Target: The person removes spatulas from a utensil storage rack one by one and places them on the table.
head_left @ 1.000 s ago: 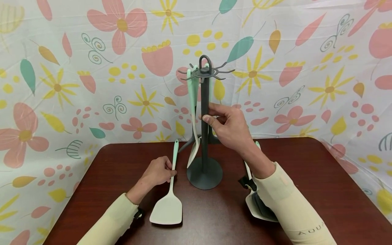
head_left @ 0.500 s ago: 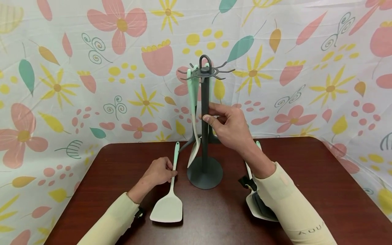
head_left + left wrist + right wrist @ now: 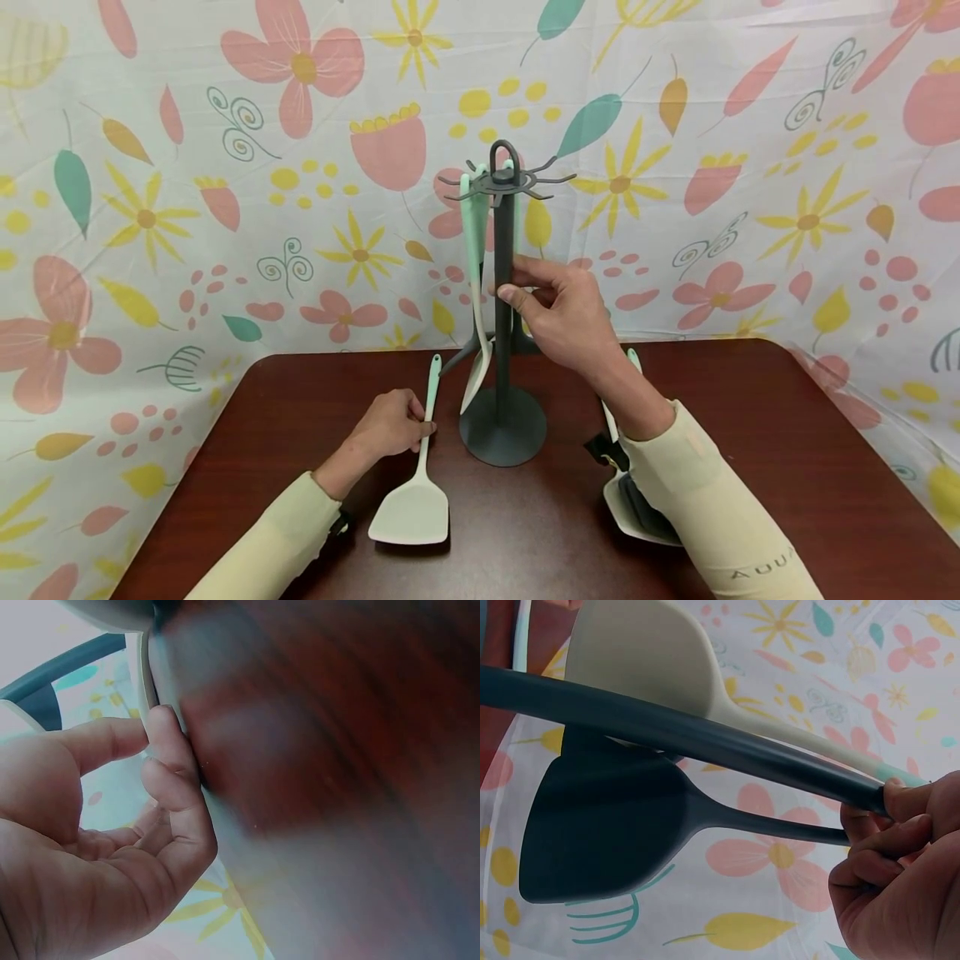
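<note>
My left hand (image 3: 392, 423) pinches the pale handle of a cream turner (image 3: 411, 512), which lies on the table with its blade toward me. In the left wrist view, that thumb and fingers meet at the thin handle. My right hand (image 3: 562, 312) grips the dark grey post of a utensil stand (image 3: 503, 367), thumb in front and fingers behind. From the stand's hooks hang a cream utensil (image 3: 478, 308) with a mint handle and a dark-headed turner (image 3: 607, 832). The right wrist view shows the dark turner's handle running up to my curled fingers.
Right of the stand, a cream-headed utensil (image 3: 617, 504) and a dark utensil head (image 3: 647, 508) lie on the brown table (image 3: 540, 533), partly hidden under my right sleeve. Several bare hooks (image 3: 551, 178) stick out on the stand's right. A flowered cloth (image 3: 300, 167) hangs behind.
The turner in my left hand has shifted very slightly to the right. My right hand keeps its grip on the post, and the stand stays in place.
</note>
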A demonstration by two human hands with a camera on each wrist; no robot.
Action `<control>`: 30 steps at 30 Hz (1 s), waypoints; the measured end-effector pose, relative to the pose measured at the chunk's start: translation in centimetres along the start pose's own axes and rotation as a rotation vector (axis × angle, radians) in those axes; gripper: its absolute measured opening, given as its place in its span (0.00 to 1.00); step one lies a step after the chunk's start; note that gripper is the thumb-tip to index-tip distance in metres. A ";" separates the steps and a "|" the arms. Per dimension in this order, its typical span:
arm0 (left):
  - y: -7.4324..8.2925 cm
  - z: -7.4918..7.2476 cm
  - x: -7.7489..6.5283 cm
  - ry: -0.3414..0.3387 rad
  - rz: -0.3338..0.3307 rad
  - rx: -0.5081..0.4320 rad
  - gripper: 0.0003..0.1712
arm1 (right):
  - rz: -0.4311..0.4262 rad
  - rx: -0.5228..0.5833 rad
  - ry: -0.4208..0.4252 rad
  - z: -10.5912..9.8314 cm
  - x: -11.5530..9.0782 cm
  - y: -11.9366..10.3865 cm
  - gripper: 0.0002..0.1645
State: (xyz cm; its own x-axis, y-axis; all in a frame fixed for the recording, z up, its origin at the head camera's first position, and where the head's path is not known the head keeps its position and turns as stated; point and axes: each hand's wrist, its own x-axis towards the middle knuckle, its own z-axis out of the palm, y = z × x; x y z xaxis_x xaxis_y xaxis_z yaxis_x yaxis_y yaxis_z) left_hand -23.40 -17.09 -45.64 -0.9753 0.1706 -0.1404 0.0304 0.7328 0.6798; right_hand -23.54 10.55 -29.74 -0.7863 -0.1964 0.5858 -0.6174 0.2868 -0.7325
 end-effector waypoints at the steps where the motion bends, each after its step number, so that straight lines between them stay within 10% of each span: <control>1: 0.0 0.0 0.0 -0.001 -0.001 0.000 0.13 | 0.001 0.003 -0.001 0.0 0.0 0.0 0.22; 30: 0.5 -1.8 -0.5 -0.004 -0.002 0.073 0.09 | -0.001 0.003 0.001 -0.1 0.0 0.0 0.21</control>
State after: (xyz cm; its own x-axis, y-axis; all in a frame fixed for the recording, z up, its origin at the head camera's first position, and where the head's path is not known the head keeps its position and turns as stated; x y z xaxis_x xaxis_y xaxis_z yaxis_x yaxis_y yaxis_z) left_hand -23.24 -17.98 -43.95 -0.9745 0.1718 -0.1446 0.0445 0.7791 0.6254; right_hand -23.56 10.59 -29.69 -0.7858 -0.1956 0.5867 -0.6180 0.2843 -0.7330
